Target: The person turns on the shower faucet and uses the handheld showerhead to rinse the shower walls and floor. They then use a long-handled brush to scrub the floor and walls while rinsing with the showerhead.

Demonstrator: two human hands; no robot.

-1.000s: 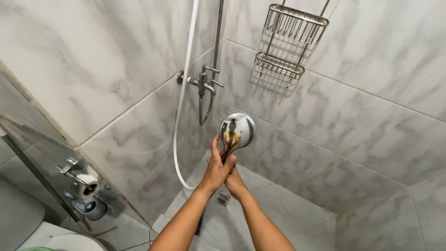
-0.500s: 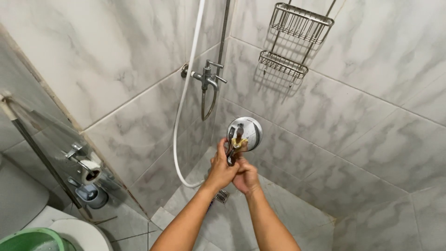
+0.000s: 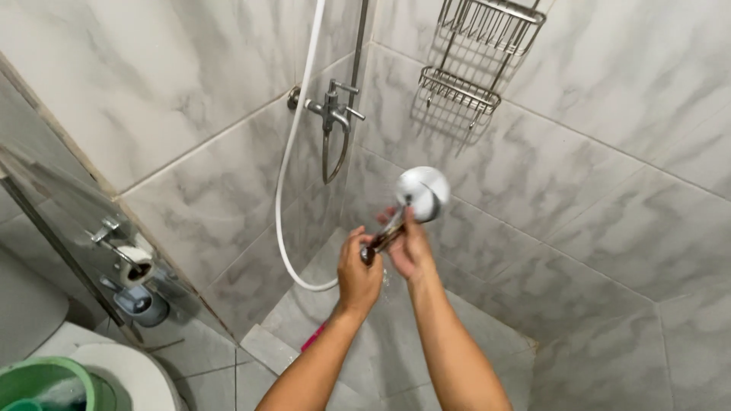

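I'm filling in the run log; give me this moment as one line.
left hand: grips shower head handle | right hand: on handle | shower head: chrome, held up | hose: white, hanging | place: marble-tiled shower

1. Both bare forearms rise from the bottom edge and converge toward the middle.
2. The left hand (image 3: 358, 275) is curled into a closed grip, back of the hand toward the camera.
3. The right hand (image 3: 410, 245) sits just beside it and slightly higher, fingers bent, thumb raised.
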